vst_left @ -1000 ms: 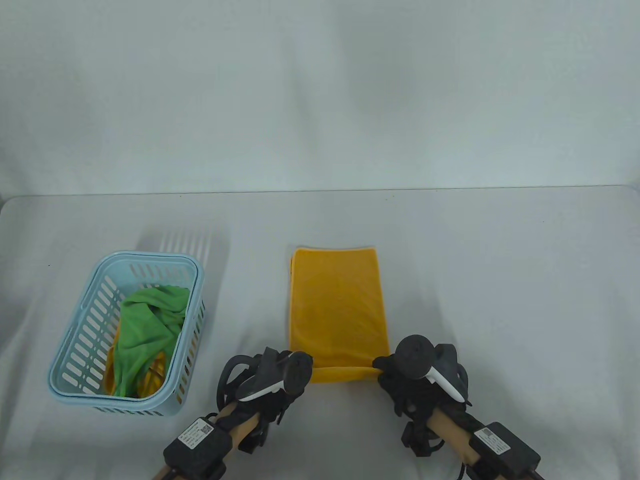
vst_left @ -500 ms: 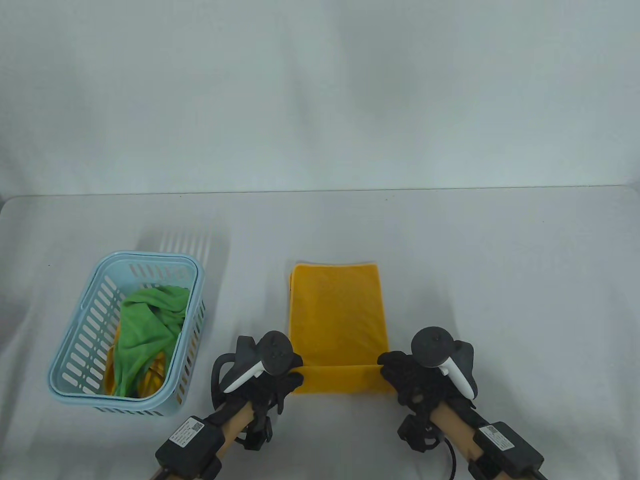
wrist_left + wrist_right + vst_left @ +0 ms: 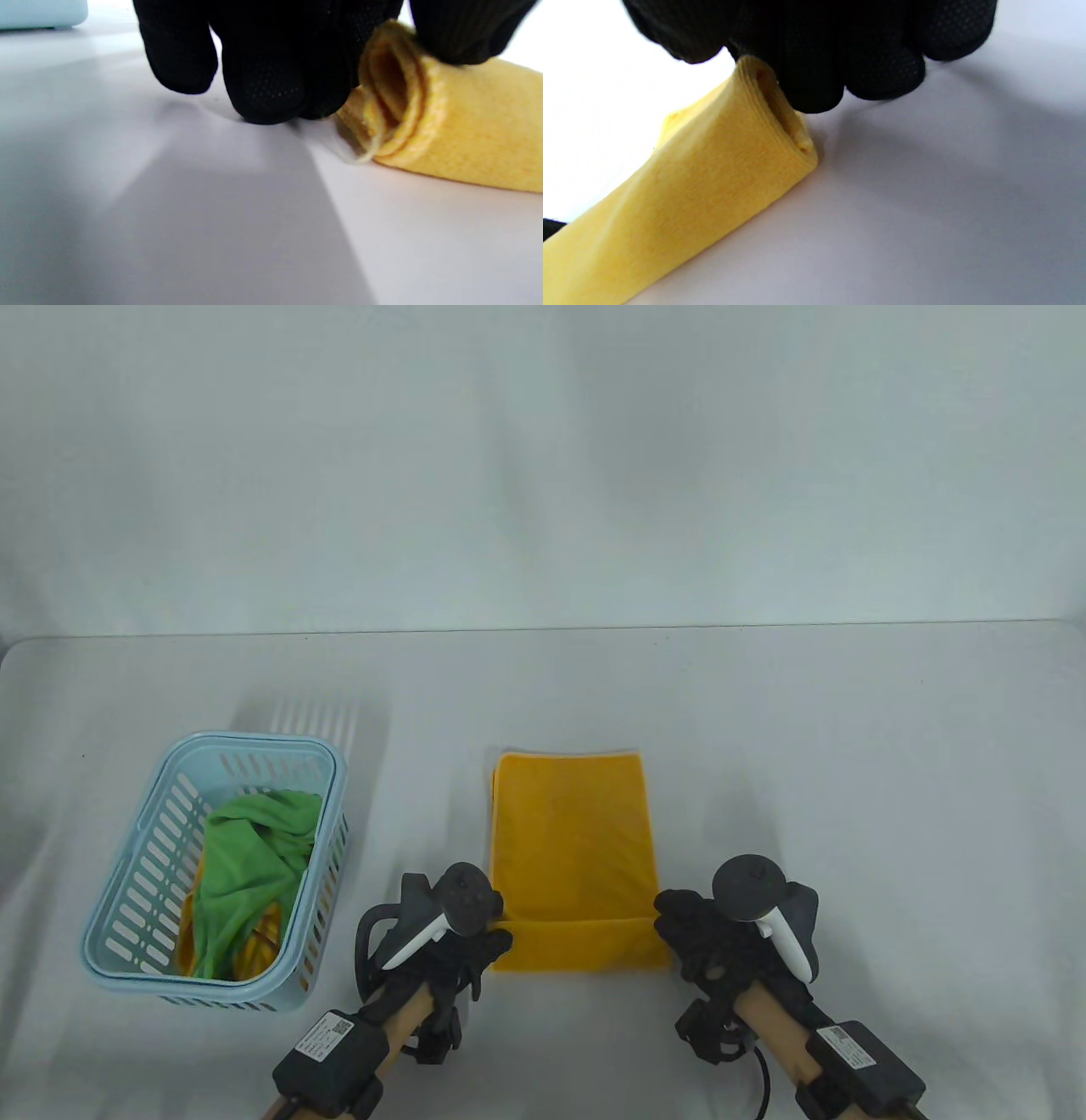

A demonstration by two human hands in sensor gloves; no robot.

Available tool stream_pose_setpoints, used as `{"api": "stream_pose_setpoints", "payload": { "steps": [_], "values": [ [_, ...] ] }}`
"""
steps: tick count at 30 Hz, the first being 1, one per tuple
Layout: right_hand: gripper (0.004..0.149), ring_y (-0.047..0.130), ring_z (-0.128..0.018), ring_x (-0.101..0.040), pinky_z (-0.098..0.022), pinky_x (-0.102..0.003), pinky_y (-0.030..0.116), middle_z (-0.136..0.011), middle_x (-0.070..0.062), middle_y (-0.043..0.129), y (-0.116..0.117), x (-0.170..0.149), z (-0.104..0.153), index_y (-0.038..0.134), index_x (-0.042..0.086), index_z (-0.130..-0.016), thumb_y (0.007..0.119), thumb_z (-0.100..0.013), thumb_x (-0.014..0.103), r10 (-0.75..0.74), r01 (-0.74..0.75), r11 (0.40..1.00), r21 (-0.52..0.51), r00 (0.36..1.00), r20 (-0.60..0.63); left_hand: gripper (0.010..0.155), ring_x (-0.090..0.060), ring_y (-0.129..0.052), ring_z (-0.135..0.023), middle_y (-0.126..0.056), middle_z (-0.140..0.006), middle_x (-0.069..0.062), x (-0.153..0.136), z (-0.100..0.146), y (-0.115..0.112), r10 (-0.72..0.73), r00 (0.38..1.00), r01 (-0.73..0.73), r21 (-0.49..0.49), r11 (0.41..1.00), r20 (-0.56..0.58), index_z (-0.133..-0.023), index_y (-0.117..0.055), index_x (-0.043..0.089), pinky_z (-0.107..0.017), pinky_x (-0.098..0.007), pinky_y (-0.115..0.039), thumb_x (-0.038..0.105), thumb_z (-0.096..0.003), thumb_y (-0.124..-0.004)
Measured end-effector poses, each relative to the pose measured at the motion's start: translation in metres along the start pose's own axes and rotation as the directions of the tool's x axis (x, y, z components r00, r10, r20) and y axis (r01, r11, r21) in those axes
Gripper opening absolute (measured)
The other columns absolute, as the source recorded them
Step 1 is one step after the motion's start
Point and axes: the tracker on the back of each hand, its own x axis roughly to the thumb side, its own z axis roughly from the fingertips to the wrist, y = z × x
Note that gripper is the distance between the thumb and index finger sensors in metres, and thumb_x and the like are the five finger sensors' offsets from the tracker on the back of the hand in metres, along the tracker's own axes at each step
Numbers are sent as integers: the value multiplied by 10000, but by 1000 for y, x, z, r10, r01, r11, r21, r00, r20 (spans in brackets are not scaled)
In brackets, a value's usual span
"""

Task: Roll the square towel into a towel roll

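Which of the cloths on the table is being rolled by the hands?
The yellow square towel lying flat mid-table, its near edge turned up between both hands; the crumpled green cloth sits untouched in the pale blue slotted basket.

Off to my left on the white table sits a light blue slotted basket — rectangular, rounded corners, long side angled slightly away from me. Inside it: a crumpled green cloth draped over the middle, running toward the near end. Under that, a yellow-orange cloth shows at the near corner — mostly covered by the green one, so I can't tell its shape. Basket casts a striped slot shadow on the table just behind it. Pale wall runs along the table's far edge.
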Motion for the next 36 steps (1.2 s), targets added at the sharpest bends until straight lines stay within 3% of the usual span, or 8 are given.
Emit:
{"api": "stream_pose_setpoints", "payload": {
  "steps": [7,13,15,17,23,32,36],
  "values": [
    [615,844,-737,-295,-589,-540,681,-841,-2,845,-8,13,12,673,303,-901,773,-329,503,87,-81,994,-80,994,73,743,-197,-939,-800,-808,-970,67,-2,6,12,-41,999,41,98,994,-4,-1015,-621,335,-681,-493,-733,616,-336,-734],
    [666,746,-845,-296,-640,-551,623,-934,16,733,1,39,33,587,329,-932,778,-318,504,193,-181,981,-66,940,280,741,-197,-889,-859,-762,-999,80,24,28,26,-158,977,121,242,963,141,-1012,-615,368,-701,-498,-710,619,-326,-746],
    [659,690,-884,-294,-657,-552,590,-966,23,674,10,44,35,556,338,-938,780,-332,469,206,-222,975,3,909,362,711,-193,-799,-927,-672,-1040,89,34,31,21,-165,952,120,180,976,257,-1005,-594,399,-732,-498,-663,582,-337,-752],
    [638,671,-900,-292,-666,-556,577,-975,28,656,18,46,37,569,337,-930,789,-339,431,287,-304,953,-7,890,355,689,-206,-757,-951,-638,-1055,83,42,32,12,-191,933,158,131,979,306,-993,-609,405,-742,-507,-637,563,-340,-759],
    [620,634,-938,-291,-687,-564,549,-1001,36,627,33,42,29,611,325,-923,794,-340,429,513,-511,855,-93,803,302,729,-210,-728,-979,-597,-1074,76,45,22,-9,-361,895,339,124,932,263,-1018,-562,373,-752,-503,-632,561,-340,-758],
    [739,559,-990,-298,-703,-569,521,-1066,63,477,48,30,17,480,337,-970,799,-322,489,559,-567,822,-50,787,262,796,-189,-624,-1046,-471,-1115,90,39,13,-23,-367,904,363,59,930,220,-1051,-426,384,-794,-467,-596,541,-350,-768],
    [727,569,-987,-291,-698,-556,539,-1060,96,474,48,27,14,462,372,-964,793,-327,485,578,-578,812,-79,777,251,775,-174,-593,-1054,-436,-1118,105,37,10,-25,-365,907,363,49,930,209,-1051,-393,397,-803,-456,-582,498,-377,-762]
  ]
}}
